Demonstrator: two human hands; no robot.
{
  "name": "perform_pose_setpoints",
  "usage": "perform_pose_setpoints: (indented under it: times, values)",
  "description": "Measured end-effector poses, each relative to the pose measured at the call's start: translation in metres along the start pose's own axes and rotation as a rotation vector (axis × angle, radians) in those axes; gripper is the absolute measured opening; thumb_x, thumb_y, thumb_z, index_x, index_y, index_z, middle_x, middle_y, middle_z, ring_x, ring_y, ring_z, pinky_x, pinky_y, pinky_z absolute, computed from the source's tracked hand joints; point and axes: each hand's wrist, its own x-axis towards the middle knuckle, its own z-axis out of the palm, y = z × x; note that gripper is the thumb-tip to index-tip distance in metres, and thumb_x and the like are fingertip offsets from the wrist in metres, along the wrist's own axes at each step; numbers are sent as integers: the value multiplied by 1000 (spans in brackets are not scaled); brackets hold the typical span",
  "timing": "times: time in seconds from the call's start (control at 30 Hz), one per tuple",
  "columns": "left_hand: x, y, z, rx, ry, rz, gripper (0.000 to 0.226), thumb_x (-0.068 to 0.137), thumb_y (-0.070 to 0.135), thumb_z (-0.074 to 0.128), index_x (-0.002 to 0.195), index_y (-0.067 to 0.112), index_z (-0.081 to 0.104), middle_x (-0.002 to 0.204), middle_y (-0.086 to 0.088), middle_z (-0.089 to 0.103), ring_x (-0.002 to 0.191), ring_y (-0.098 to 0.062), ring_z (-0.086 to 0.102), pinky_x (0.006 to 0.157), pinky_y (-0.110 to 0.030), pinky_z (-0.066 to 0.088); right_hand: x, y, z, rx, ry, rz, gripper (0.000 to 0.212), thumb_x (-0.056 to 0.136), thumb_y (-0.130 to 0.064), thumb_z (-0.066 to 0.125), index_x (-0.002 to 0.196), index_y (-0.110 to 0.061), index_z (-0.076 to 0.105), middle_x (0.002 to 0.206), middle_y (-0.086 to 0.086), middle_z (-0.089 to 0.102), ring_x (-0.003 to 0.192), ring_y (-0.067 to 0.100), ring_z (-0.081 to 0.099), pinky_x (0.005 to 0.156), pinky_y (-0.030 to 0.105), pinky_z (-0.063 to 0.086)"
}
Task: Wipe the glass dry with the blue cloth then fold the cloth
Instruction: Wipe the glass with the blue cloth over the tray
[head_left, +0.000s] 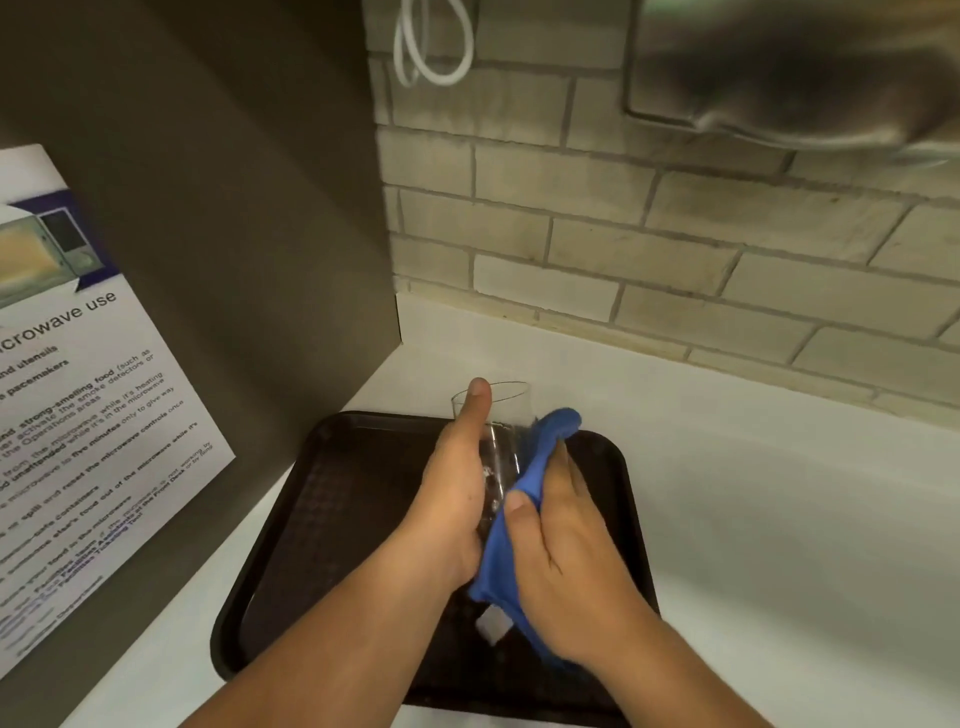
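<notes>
A clear drinking glass (500, 453) is held above a dark tray (322, 499), its open rim pointing away from me. My left hand (457, 483) grips its left side, thumb stretched up to the rim. My right hand (561, 551) presses the blue cloth (519, 499) against the glass's right side. The cloth wraps from near the rim down past my right palm, and a white tag hangs below it. Both hands and the cloth hide much of the glass.
The tray lies on a white counter (779, 519) against a brick-tile wall (623, 234). A dark panel (234, 260) with a microwave-use notice (78, 415) stands close on the left. A metal dispenser (805, 73) and a white cable loop (431, 47) hang above.
</notes>
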Motion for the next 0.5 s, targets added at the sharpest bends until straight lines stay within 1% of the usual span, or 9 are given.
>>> perform_pose_setpoints:
  times: [0.03, 0.07, 0.13, 0.17, 0.2, 0.27, 0.33, 0.4, 0.5]
  values:
    - [-1, -1, 1, 18, -22, -7, 82, 74, 81, 62, 106, 9, 85, 82, -14, 85, 74, -26, 83, 70, -35, 64, 5, -2, -1, -51, 30, -66, 51, 97, -46, 33, 144, -28, 35, 125, -12, 55, 108, -13, 54, 81, -4, 37]
    - [-3, -3, 2, 25, -54, -15, 83, 69, 81, 63, 106, 10, 86, 90, -15, 85, 85, -27, 84, 77, -37, 64, 13, -5, -5, -56, 65, -98, 49, 96, -46, 32, 142, -27, 38, 119, -13, 58, 103, -13, 56, 79, -2, 40]
    - [-6, -5, 4, 6, -84, -39, 85, 70, 78, 60, 117, 11, 84, 111, -21, 84, 111, -35, 79, 100, -46, 59, 32, -8, -20, 85, 105, -9, 30, 97, -41, 36, 111, -25, 57, 85, -11, 68, 80, -5, 65, 64, 8, 46]
    - [-6, -5, 3, -2, -79, -38, 81, 79, 75, 57, 119, 10, 82, 118, -24, 82, 116, -37, 76, 103, -48, 58, 41, -7, -27, 170, 106, 65, 27, 98, -38, 38, 96, -23, 60, 73, -5, 69, 70, 3, 66, 58, 13, 46]
    - [-4, -5, 1, -3, -76, -34, 74, 90, 71, 53, 116, 9, 84, 119, -24, 81, 114, -37, 78, 99, -47, 60, 47, -3, -32, 234, 107, 126, 28, 100, -35, 40, 86, -21, 61, 66, -5, 70, 62, 7, 65, 55, 16, 45]
    - [-4, -6, -3, 0, -89, -48, 65, 101, 61, 48, 112, 9, 86, 119, -22, 82, 105, -35, 81, 92, -43, 63, 50, 6, -34, 358, 100, 211, 31, 100, -29, 42, 79, -18, 62, 57, -11, 69, 53, 3, 64, 48, 13, 45]
    - [-6, -7, -4, 14, -83, -62, 65, 101, 61, 49, 121, 8, 81, 121, -23, 81, 107, -37, 80, 98, -47, 60, 48, 9, -30, 436, 90, 268, 33, 100, -29, 43, 80, -18, 65, 57, -12, 71, 51, 0, 65, 45, 12, 45]
    - [-6, -8, -1, 30, -73, -60, 67, 99, 63, 52, 122, 8, 81, 117, -23, 82, 104, -36, 80, 97, -46, 60, 48, 12, -26, 427, 81, 269, 33, 98, -33, 42, 84, -16, 67, 62, -8, 73, 56, 3, 68, 49, 14, 48]
    - [-3, -5, 5, 4, -48, -70, 67, 97, 62, 55, 116, 5, 83, 110, -23, 83, 95, -36, 82, 89, -44, 63, 49, 10, -25, 372, 98, 238, 40, 99, -34, 41, 86, -2, 62, 71, 9, 67, 65, 17, 63, 62, 29, 50]
